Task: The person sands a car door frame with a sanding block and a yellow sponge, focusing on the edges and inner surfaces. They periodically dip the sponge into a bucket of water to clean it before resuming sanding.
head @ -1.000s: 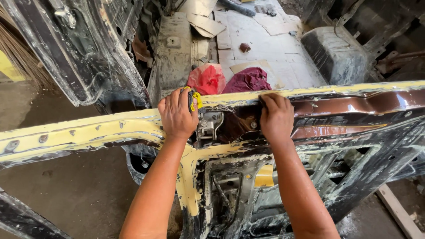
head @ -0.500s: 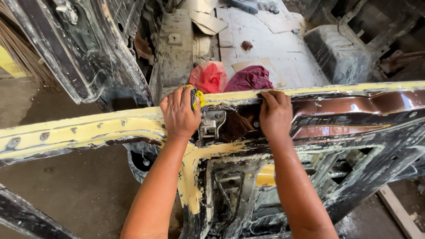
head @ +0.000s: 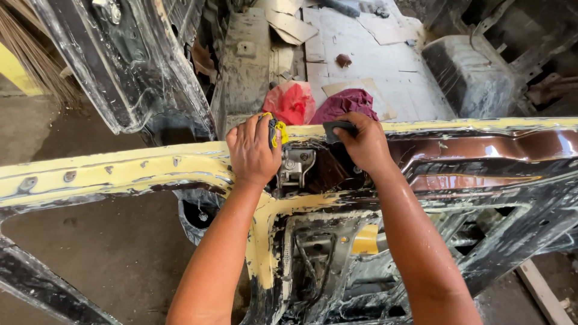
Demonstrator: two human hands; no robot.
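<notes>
Both hands on the top edge of the car door frame (head: 120, 171), coated in yellow filler, brown paint showing to the right. Left hand (head: 251, 150) clenched on a dark block with yellow cloth (head: 276, 129), just left of the metal latch (head: 296, 168). Right hand (head: 361, 143) now has its fingers (head: 344, 127) grasping a dark sanding pad (head: 337, 128), pressed on the frame's top edge just right of the latch; a second ago that hand lay flat over the edge with no pad visible. Reads as sanding the filler along the edge, wet by the look of the shiny forearms. Red rag (head: 292, 102) and maroon rag (head: 344, 103) lie just behind the frame, on the stripped cabin floor (head: 385, 66).
</notes>
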